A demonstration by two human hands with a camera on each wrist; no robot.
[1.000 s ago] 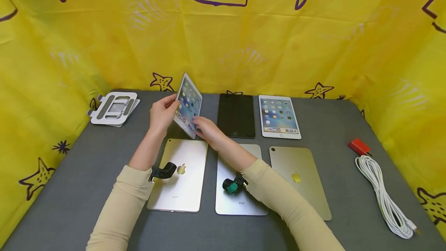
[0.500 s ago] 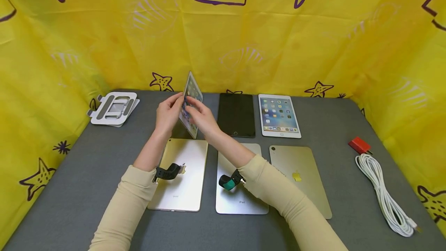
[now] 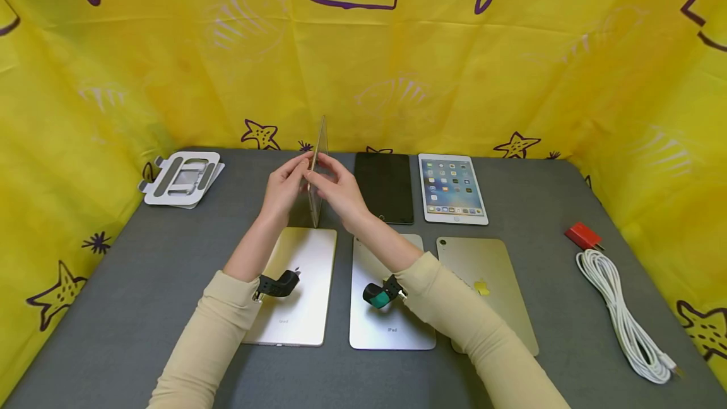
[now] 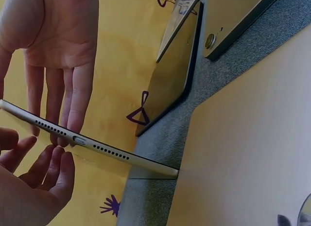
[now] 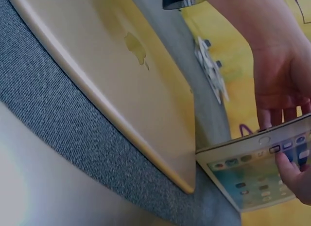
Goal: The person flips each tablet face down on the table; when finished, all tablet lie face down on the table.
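Note:
A slim white-framed tablet (image 3: pixel 319 144) stands nearly upright and edge-on to the head view, behind the gold-backed tablet (image 3: pixel 301 308). My left hand (image 3: pixel 281 191) holds it from the left, on its back side. From the right, my right hand (image 3: pixel 341 191) holds it, fingers on the screen side and thumb at the top edge. The left wrist view shows the tablet's edge (image 4: pixel 104 148) with its port and speaker holes between the two hands. In the right wrist view, app icons light the screen (image 5: pixel 243 182), and a right-hand finger (image 5: pixel 287 167) touches it.
Around lie a black-screened tablet (image 3: pixel 385 188), a lit white tablet (image 3: pixel 452 188), a silver tablet (image 3: pixel 392 330) and another gold tablet (image 3: pixel 502 289). A folding stand (image 3: pixel 182 178) sits back left; a red charger (image 3: pixel 583 236) and coiled white cable (image 3: pixel 619 314) lie right. A yellow curtain encloses the table.
The tablet has turned from showing its screen to edge-on. My right hand has moved up from its lower right edge to the upper edge, and my left hand has shifted right.

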